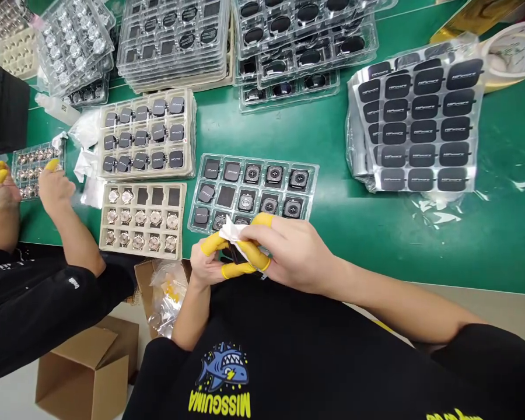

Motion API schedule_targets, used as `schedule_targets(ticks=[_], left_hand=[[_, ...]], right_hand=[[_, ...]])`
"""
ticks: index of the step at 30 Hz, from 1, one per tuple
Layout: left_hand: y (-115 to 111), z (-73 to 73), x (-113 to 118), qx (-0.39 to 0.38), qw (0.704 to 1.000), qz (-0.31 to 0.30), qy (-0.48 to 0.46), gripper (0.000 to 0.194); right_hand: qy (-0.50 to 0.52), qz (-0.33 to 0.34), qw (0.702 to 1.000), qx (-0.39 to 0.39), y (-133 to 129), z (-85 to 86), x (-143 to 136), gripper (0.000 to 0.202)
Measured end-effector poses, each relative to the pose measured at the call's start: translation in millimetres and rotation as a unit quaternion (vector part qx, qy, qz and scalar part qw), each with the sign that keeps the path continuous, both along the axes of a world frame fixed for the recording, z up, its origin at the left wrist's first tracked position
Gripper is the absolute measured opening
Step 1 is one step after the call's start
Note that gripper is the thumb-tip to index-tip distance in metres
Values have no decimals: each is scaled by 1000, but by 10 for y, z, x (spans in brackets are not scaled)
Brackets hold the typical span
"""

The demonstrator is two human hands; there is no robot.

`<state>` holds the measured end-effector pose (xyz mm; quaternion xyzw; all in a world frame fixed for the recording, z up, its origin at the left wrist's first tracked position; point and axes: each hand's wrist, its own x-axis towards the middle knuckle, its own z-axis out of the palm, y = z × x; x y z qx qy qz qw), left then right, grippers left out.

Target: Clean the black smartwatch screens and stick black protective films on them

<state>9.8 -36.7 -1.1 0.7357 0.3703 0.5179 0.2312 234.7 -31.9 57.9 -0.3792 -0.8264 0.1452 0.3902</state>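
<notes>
Black and partly covered by our fingers, the piece [234,253] is pinched in our left hand [206,262], just on our side of the clear tray [236,185]. Our right hand [295,251] squeezes a white cloth [230,231] against it. Further left sits a cream tray [181,201] of watches [140,217].

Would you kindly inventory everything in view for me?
Table: one, green, centre
Watch tray: one, clear, front centre
Gold-watch tray: one, beige, front left
Tray stacks: several, clear or beige, behind
Labels: many, black, right
Tape roll: one, cream, far right
Bottle: one, white, left
Tissues: several, white, left
Case: one, black, far left
Cartons: at least two, brown, lower left
Co-worker's hands: two, yellow-tipped, left
Cloth: one, white, centre
Dark item: one, black, centre
Left grip: one, yellow-tipped, centre
Right grip: one, yellow-tipped, centre
</notes>
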Motion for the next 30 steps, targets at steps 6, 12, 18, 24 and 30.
schedule_targets(ticks=[6,12,18,24,30], left_hand=[[-64,-73,-81,-81,992,-5,-95,71],[-3,32,-57,-56,995,-34,-74,86],[8,68,-28,-42,998,-41,-35,75],[-45,52,-55,-95,994,-36,30,74],[-31,61,-40,-100,994,-43,-27,72]], right_hand=[[42,-36,978,-200,150,-11,255,11],[141,15,977,-160,126,195,263,14],[160,71,969,-175,119,128,95,8],[226,73,934,-266,222,26,17,7],[273,80,893,-350,253,9,35,29]])
